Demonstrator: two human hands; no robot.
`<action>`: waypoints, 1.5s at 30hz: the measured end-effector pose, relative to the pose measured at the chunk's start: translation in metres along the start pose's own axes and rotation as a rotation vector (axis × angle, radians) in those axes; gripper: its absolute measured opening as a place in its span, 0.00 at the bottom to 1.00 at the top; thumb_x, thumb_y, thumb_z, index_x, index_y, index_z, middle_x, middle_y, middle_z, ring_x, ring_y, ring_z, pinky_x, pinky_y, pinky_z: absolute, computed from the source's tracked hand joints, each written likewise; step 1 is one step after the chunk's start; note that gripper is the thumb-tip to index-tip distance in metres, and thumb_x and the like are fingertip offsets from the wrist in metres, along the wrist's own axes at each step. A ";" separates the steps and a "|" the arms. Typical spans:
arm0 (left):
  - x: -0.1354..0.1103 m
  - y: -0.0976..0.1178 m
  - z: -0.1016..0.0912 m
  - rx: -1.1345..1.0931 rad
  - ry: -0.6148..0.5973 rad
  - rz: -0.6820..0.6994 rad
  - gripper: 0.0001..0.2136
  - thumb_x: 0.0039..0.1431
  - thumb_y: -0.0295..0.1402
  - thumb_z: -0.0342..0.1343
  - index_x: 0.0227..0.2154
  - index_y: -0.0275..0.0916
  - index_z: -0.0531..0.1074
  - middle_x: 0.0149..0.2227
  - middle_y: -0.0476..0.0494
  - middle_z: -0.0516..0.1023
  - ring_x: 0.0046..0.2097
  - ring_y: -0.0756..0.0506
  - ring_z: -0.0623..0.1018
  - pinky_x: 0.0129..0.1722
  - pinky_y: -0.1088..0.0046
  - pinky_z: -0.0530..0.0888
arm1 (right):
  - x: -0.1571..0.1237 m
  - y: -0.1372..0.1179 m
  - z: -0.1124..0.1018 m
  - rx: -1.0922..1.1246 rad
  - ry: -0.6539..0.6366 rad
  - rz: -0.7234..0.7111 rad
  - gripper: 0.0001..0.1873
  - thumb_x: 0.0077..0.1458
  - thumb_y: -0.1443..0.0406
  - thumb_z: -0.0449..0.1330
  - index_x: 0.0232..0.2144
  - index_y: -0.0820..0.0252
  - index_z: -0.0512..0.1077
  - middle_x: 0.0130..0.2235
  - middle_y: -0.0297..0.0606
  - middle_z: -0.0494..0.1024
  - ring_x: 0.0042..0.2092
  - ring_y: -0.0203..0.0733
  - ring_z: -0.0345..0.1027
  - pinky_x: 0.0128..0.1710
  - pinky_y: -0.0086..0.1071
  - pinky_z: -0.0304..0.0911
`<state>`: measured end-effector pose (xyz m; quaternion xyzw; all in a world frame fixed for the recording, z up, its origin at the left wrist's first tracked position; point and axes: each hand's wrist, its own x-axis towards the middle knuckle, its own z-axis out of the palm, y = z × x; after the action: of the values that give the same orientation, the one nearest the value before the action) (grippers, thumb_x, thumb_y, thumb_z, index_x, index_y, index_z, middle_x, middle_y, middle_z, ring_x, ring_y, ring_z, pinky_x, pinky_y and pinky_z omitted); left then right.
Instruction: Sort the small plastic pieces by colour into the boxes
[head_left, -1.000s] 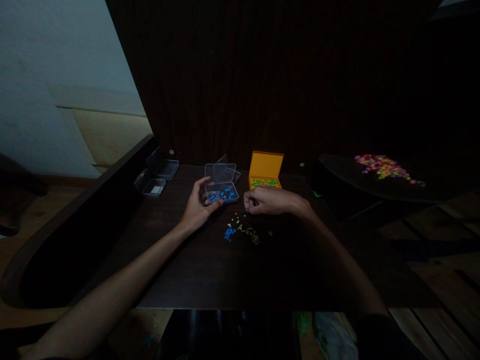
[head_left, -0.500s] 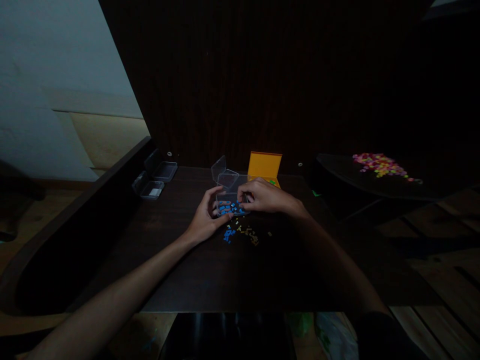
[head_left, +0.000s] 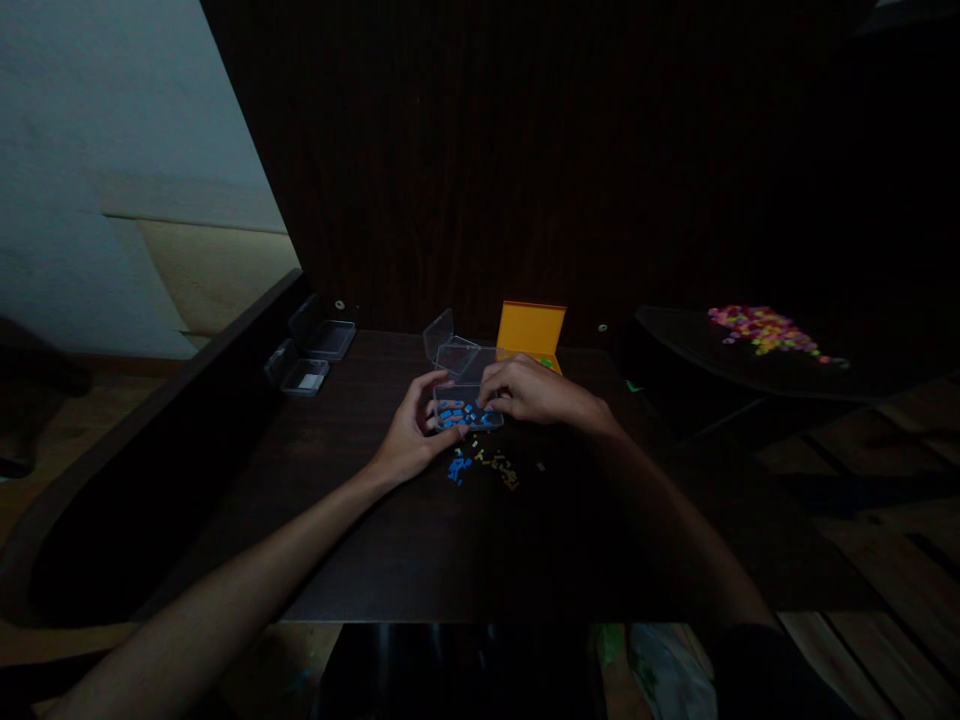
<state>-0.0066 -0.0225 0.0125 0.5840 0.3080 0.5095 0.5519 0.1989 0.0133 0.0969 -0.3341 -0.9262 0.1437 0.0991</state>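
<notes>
My left hand (head_left: 421,425) is wrapped round the left end of a clear plastic box (head_left: 489,424), thumb at the front and fingers behind. Small blue pieces (head_left: 448,414) lie spread inside the box. Over its right part, my right hand (head_left: 521,390) has thumb and fingertips pinched together down at the blue pieces; whatever is between them is too small to make out. Just in front of the box, a little heap of blue pieces (head_left: 457,466) lies on the dark table (head_left: 375,570), with scattered yellow pieces (head_left: 501,466) to its right.
Behind the box stand another open clear box (head_left: 453,350) and an open yellow box (head_left: 531,325) with green pieces. Two clear cases (head_left: 306,377) sit at the left by the raised side panel (head_left: 172,400). A pile of pink and yellow bits (head_left: 769,328) rests on the right shelf.
My right hand has lifted slightly and shifted a little to the right over the box, uncovering more of its front right corner. The left hand keeps its hold.
</notes>
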 end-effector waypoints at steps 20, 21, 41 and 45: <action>0.001 -0.001 -0.002 0.013 0.007 -0.004 0.33 0.44 0.32 0.68 0.54 0.44 0.61 0.56 0.38 0.66 0.48 0.43 0.76 0.48 0.60 0.76 | 0.005 -0.007 0.008 -0.071 0.029 0.148 0.09 0.48 0.71 0.61 0.33 0.59 0.78 0.31 0.34 0.77 0.32 0.34 0.64 0.33 0.28 0.53; 0.001 0.000 -0.001 0.010 0.008 -0.008 0.33 0.44 0.32 0.68 0.53 0.45 0.61 0.56 0.38 0.66 0.48 0.43 0.76 0.48 0.60 0.76 | 0.005 -0.007 0.008 -0.073 0.034 0.150 0.09 0.48 0.71 0.61 0.33 0.58 0.78 0.31 0.33 0.77 0.32 0.34 0.64 0.33 0.28 0.53; 0.001 0.001 -0.002 0.020 0.005 -0.004 0.33 0.44 0.32 0.68 0.53 0.44 0.61 0.56 0.38 0.66 0.48 0.43 0.76 0.49 0.60 0.76 | 0.006 -0.003 0.006 -0.022 0.029 0.144 0.06 0.48 0.71 0.63 0.31 0.59 0.78 0.32 0.33 0.79 0.33 0.35 0.68 0.34 0.28 0.55; 0.003 0.000 -0.003 0.014 0.013 -0.015 0.33 0.44 0.30 0.68 0.53 0.44 0.60 0.56 0.38 0.65 0.48 0.44 0.76 0.49 0.60 0.76 | 0.004 -0.005 -0.001 -0.011 0.047 0.147 0.08 0.48 0.72 0.61 0.32 0.60 0.78 0.29 0.33 0.77 0.30 0.33 0.65 0.31 0.27 0.53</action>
<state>-0.0087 -0.0190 0.0122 0.5822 0.3194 0.5069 0.5497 0.1930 0.0121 0.0999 -0.4052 -0.8973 0.1376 0.1081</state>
